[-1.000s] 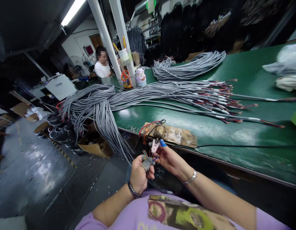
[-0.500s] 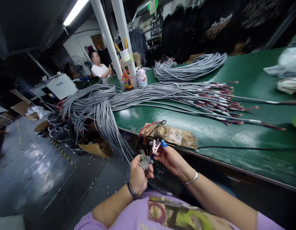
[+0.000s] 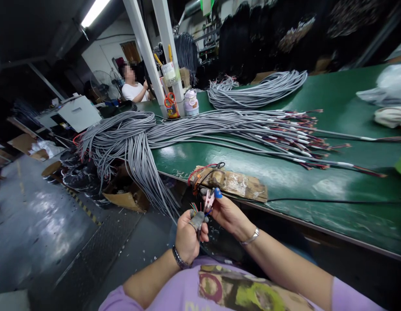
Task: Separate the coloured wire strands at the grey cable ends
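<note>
My left hand (image 3: pixel 186 236) is closed around the end of a cable, with grey finger covers on some fingers. Thin coloured wires (image 3: pixel 194 207) fan upward from its grip, green and red among them. In my right hand (image 3: pixel 227 217), a small pink clip like a clothespin (image 3: pixel 209 200) is pinched between thumb and fingers, right beside the wires. A blue cover wraps the right thumb tip. A blue wire shows just below the clip; whether the clip's jaws touch any wire I cannot tell.
A worn wooden block (image 3: pixel 241 185) with red and black leads lies at the edge of the green table (image 3: pixel 349 203). Grey cables (image 3: pixel 200 125) stretch across the table and hang over its left side. Behind stand a white post (image 3: pixel 170 52) and a seated person (image 3: pixel 135 90).
My right hand has shifted slightly left with the pink clip, whose handles are pressed closer together now. My left hand keeps its hold on the cable. The view has turned slightly.
</note>
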{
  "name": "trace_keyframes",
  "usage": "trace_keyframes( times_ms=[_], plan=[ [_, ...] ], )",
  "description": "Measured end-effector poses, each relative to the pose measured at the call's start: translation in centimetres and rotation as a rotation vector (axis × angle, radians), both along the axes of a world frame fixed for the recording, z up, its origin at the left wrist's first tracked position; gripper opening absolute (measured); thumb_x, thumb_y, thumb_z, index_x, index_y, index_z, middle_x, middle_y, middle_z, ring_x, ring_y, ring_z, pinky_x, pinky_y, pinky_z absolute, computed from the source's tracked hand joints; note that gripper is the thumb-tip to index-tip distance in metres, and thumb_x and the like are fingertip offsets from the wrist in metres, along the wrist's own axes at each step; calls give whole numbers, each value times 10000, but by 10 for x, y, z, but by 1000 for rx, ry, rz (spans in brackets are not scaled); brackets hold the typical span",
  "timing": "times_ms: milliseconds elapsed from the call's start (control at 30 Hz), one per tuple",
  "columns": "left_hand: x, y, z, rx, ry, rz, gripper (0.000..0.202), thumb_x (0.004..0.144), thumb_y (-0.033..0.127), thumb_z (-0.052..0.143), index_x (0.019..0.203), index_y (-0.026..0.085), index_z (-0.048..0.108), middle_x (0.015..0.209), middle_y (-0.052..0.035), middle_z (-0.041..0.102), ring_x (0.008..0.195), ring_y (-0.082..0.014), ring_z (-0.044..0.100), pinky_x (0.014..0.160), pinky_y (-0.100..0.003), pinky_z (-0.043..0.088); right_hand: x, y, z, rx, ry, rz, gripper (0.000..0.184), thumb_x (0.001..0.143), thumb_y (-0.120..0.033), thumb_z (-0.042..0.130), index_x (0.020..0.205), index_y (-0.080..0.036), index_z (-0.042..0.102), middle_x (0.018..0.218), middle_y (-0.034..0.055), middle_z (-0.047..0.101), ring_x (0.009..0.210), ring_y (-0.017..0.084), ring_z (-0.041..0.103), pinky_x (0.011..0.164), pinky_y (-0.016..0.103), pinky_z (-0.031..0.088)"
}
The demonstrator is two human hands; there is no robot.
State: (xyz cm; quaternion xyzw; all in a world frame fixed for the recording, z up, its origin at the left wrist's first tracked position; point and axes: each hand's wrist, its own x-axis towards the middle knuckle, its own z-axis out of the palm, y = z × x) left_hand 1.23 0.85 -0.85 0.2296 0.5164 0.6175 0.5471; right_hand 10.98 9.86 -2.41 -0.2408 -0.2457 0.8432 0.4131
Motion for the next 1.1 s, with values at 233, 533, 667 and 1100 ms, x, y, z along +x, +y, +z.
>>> trace_keyframes(
  times_ms=[233,533,667,1100],
  plan=[
    [0,-4,2,26,-7,-12,263,664,379,659,692,157,519,463,33,543,305,-49,405,307,-165,236,-1,-1,1,-21,8,-25,277,637,-437,747,728,-190,661,733,5,659,650,129,550,610,254,422],
    [2,2,2,-1,31,-11,323,647,435,668,687,153,515,467,36,533,303,-41,402,310,-162,233,-2,-1,3,7,-3,-38,278,696,-460,694,769,-194,664,715,6,652,622,130,540,610,260,431],
    [4,1,1,23,66,0,322,662,438,661,682,159,503,457,39,535,295,-42,401,309,-159,235,-1,-3,1,-15,4,-3,307,710,-505,662,762,-203,659,723,15,654,621,135,548,586,259,437],
    [-6,-17,-16,75,249,-53,319,730,468,619,730,159,541,511,23,578,347,-76,491,347,-172,346,30,-12,8,158,-238,453,386,652,-497,711,803,-146,658,687,19,604,590,101,540,569,233,465]
  ],
)
